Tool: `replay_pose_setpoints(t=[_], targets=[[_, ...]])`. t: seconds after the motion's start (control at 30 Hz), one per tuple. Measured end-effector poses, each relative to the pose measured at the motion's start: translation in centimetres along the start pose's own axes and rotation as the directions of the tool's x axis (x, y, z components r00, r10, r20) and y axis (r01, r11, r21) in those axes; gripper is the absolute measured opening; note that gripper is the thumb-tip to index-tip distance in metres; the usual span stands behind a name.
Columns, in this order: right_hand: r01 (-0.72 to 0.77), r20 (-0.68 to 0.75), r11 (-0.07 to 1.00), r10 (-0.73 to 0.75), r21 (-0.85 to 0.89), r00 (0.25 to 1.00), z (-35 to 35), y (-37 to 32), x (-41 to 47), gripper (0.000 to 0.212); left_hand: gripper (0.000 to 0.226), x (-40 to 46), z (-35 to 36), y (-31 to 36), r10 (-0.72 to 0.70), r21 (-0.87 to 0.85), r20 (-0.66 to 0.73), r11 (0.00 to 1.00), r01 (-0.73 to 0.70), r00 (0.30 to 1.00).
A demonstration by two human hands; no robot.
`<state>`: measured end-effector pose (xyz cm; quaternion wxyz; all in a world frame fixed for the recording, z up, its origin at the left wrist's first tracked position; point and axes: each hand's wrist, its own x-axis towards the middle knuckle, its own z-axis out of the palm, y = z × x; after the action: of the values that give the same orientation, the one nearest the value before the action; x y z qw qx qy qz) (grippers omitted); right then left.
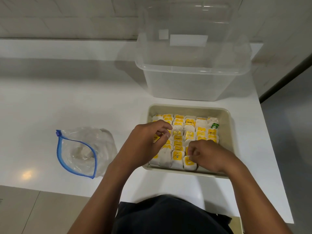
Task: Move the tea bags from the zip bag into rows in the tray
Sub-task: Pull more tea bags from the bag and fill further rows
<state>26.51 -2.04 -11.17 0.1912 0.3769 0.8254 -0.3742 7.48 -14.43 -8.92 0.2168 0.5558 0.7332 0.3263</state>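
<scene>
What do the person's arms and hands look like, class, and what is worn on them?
Both forearms are bare, with no sleeves in view. The left hand and right hand wear no gloves; no rings, watch or bands show. Dark clothing covers the body below.

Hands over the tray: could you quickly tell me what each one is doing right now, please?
Left hand: fingers curled; whether it holds anything cannot be told.
Right hand: pinching a tea bag.

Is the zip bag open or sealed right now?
Open: the zip bag lies flat, its blue zipper rim spread into a wide loop.
</scene>
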Motion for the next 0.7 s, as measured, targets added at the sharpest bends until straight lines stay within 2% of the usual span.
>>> replay_pose_setpoints(t=[0.23, 0.7], targets=[[-0.032, -0.147, 0.996, 0.045, 0.089, 0.988, 0.39, -0.13, 0.38, 0.014, 0.017, -0.18, -0.24, -0.16, -0.005, -0.013, -0.009, 1.0, 0.005, 1.0], [-0.103, -0.187, 0.994, 0.108, 0.036, 0.977, 0.82, 0.32, 0.75, 0.012, 0.015, -0.51, -0.44, -0.24, -0.005, 0.004, -0.03, 1.0, 0.005, 1.0]])
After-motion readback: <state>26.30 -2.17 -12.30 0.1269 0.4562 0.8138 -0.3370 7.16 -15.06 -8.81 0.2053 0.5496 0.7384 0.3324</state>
